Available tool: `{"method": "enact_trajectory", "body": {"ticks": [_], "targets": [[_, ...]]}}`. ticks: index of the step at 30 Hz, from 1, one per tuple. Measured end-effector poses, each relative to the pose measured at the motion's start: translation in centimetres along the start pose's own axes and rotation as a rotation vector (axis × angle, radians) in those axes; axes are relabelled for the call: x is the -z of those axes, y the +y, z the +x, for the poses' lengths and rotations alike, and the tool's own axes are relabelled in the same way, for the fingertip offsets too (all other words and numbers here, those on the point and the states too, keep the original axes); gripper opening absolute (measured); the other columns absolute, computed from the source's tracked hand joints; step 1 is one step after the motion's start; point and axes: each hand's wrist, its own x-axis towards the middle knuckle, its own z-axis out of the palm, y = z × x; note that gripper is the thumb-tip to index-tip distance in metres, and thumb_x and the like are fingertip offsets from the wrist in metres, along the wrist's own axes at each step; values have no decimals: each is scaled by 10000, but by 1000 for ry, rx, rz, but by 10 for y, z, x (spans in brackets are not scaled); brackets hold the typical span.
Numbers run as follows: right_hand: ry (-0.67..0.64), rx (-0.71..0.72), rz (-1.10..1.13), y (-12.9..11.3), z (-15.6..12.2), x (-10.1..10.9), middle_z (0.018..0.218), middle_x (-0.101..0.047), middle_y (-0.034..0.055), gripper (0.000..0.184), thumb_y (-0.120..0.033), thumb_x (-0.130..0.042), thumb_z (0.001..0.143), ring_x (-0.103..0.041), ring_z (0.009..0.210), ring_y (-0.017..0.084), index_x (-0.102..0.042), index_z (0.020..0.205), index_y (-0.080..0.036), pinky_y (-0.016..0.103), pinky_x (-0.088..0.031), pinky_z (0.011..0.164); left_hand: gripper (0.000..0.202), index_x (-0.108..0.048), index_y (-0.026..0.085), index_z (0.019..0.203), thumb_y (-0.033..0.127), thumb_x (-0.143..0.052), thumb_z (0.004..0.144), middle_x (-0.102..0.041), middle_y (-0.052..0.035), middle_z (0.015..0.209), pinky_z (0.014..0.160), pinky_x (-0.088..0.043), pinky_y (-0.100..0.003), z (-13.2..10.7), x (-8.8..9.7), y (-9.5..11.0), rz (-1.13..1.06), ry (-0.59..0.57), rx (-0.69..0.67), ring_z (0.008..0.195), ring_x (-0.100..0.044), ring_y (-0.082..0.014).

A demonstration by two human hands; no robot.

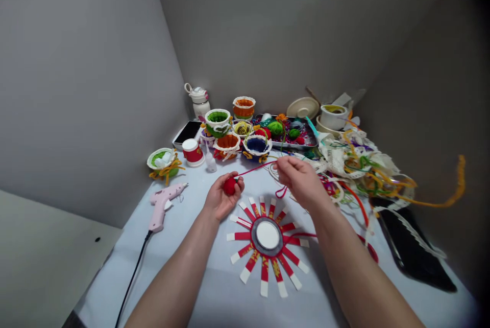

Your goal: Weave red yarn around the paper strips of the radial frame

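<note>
"How many of each?"

"One ball of red yarn (230,186), one cut-open paper cup (267,235) with its strips fanned flat, one glue gun (158,205) on the left. Of the small woven cups, I count two green-lined, two orange and one blue (257,146) — others may sit behind them."

"And the ball, relative to the hands?"

"It lies in the left hand (222,197), at the curled fingers, left of and beyond the cut-open cup. The right hand (296,177), farther right, pinches a red strand (254,168) that stretches across to the ball."

"Anything hard to make out?"

"The right fingertips (they're bunched together) partly hide the strand. Another red length crosses the cut-open cup and slips behind the right forearm. Both arms are cut off at the near edge — and the tangled trimmings (363,164) on the right can't be counted."
</note>
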Motion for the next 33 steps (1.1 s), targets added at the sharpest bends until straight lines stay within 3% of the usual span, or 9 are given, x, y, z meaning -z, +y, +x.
{"method": "enact_trajectory", "body": {"ticks": [4, 8, 16, 18, 22, 24, 26, 29, 33], "targets": [[208, 165, 231, -22, 2, 18, 501, -299, -95, 421, -582, -841, 730, -219, 466, 85, -633, 731, -216, 250, -184, 456, 244, -698, 88, 899, 171, -487, 990, -627, -126, 876, 540, -570, -116, -2, 0, 1, -34, 19, 0, 771, -655, -130], [483, 356, 292, -41, 1, 55, 504, -274, -80, 379, -556, -803, 797, -142, 479, 122, -573, 705, -268, 288, -167, 456, 226, -687, 83, 883, 144, -493, 983, -633, -123, 862, 551, -576, -119, -1, -2, 1, -61, 53, -16, 778, -656, -133], [805, 578, 36, -43, -4, 116, 575, -272, -56, 370, -617, -556, 927, -173, 477, 161, -474, 739, -309, 322, -201, 471, 202, -669, 87, 872, 133, -502, 976, -645, -119, 865, 551, -572, -118, 4, 1, 2, -48, 73, -67, 786, -667, -134], [730, 501, -206, -34, -1, 113, 581, -351, -46, 370, -629, -532, 924, -268, 472, 161, -498, 759, -300, 322, -266, 482, 212, -662, 91, 857, 132, -494, 981, -648, -111, 855, 561, -571, -115, 4, 0, 1, -39, 73, -79, 771, -667, -125], [369, 331, -569, -13, 3, 70, 756, -686, 64, 300, -456, -861, 664, -610, 702, 263, -693, 769, -230, 464, -497, 749, 235, -667, 78, 884, 138, -472, 999, -667, -128, 863, 547, -571, -130, -1, -1, -2, 16, 46, -39, 750, -677, -136], [230, 380, -663, -2, 1, 35, 1080, -740, 140, 311, -468, -779, 764, -645, 1081, 345, -740, 932, -209, 541, -454, 1025, 228, -674, 70, 917, 147, -476, 1000, -673, -140, 868, 531, -573, -148, -5, 0, -4, 96, -3, 25, 733, -689, -151], [-19, 376, -620, 8, -4, 1, 1353, -669, 149, 410, -497, -613, 920, -575, 1300, 312, -692, 1204, -211, 516, -405, 1136, 227, -674, 71, 943, 162, -476, 1005, -679, -145, 871, 529, -576, -156, -8, 3, -5, 203, -78, 103, 719, -703, -158], [-327, 212, -393, 24, -12, -33, 1431, -625, 135, 574, -616, -473, 989, -625, 1248, 252, -563, 1405, -232, 431, -499, 1051, 271, -662, 85, 952, 202, -431, 1032, -679, -137, 832, 496, -559, -151, -11, 8, -5, 317, -157, 195, 678, -707, -161], [-570, -49, -289, 34, -14, -37, 956, -748, 56, 637, -737, -434, 956, -652, 741, 168, -664, 1233, -211, 295, -538, 686, 279, -647, 114, 948, 244, -420, 1043, -650, -115, 763, 419, -492, -124, -12, 12, -3, 354, -170, 281, 605, -670, -147]]}}
